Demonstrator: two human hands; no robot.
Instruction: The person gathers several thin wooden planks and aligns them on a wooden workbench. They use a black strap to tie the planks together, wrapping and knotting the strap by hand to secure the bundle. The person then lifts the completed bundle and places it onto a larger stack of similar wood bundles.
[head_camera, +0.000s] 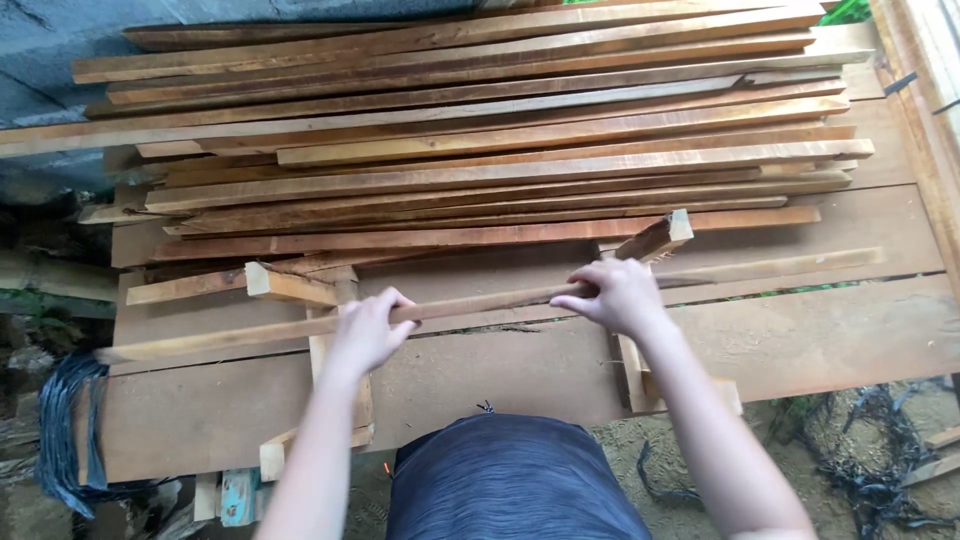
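Observation:
My left hand (368, 330) and my right hand (618, 297) both grip one long thin wooden slat (480, 303). The slat runs left to right just above a flat brown board (800, 340), its left end near the board's left edge and its right end reaching toward the right. A short wooden block (656, 239) sticks up just beyond my right hand. Another short block (290, 287) lies beyond my left hand. Behind them lies a big pile of long reddish-brown slats (500, 150).
A wooden frame (925, 110) stands at the right edge. Black strapping lies on the ground at the left (60, 420) and lower right (870, 440). A grey wall (50, 60) is at the back left. Sandy ground shows below the board.

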